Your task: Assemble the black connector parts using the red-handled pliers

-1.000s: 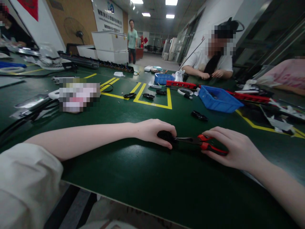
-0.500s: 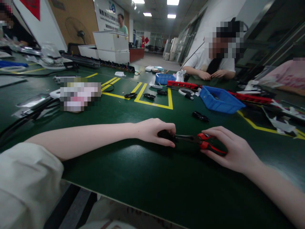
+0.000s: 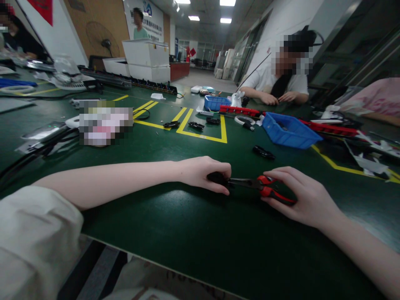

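My left hand (image 3: 208, 171) is closed around a small black part (image 3: 218, 178), which its fingers partly hide. From the right, my right hand (image 3: 301, 193) grips the red handles of a pair of pliers (image 3: 270, 187). The narrow metal jaws point left and reach the black part at my left fingertips. Whether the jaws clamp it cannot be made out. Another black part (image 3: 263, 152) lies on the green table (image 3: 187, 233) behind the pliers. Farther back, several similar black pieces (image 3: 196, 125) lie around the yellow tape lines.
A blue bin (image 3: 289, 131) stands at the right, with a smaller blue bin (image 3: 216, 102) behind. Red strips (image 3: 239, 110) lie near them. On the left are a blurred pink item (image 3: 104, 127) and black cables (image 3: 46, 146). A person (image 3: 281, 79) sits across the table.
Both hands hold almost the same pose; the pliers have shifted very slightly left. In the background, a standing person has moved left behind the white boxes.
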A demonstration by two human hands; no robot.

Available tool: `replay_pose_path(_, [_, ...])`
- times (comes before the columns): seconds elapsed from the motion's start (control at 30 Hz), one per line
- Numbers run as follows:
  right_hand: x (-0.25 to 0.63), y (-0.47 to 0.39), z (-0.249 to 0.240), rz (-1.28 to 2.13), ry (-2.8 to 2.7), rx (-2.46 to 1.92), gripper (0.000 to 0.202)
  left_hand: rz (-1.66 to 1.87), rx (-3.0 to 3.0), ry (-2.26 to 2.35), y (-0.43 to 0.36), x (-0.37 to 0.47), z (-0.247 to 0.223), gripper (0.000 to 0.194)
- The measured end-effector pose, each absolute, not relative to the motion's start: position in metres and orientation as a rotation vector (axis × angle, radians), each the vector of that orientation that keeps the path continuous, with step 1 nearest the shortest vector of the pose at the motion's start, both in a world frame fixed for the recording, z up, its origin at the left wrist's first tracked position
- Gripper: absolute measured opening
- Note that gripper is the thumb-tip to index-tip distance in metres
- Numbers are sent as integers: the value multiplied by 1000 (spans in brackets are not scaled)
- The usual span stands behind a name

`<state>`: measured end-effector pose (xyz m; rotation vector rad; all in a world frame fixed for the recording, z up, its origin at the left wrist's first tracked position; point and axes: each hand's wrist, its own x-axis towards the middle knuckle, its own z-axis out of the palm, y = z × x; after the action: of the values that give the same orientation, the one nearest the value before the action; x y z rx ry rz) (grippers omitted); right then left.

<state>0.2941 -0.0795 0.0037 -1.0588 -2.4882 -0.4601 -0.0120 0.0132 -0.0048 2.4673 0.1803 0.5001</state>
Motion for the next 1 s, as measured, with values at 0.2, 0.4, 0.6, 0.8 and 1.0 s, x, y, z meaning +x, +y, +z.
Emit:
replay_pose_path(0.2, [298, -79, -4, -370, -2481, -1077, 35, 517, 2503, 166, 14, -11, -6, 32])
replay_pose_path(0.4, [293, -82, -2, -485, -2487, -1035, 33, 464, 2520, 183, 13, -13, -5, 32])
replay_pose_path(0.6, [287, -85, 4, -662, -2486, -988, 31, 471, 2523, 168, 15, -14, -5, 31])
replay_pose_path(0.8, [290, -85, 3, -682, -2485, -1016, 32, 446, 2517, 189, 15, -14, -5, 33])
replay_pose_path(1.0, [291, -84, 4, -748, -2535, -961, 32, 449, 2522, 170, 13, -13, -3, 34])
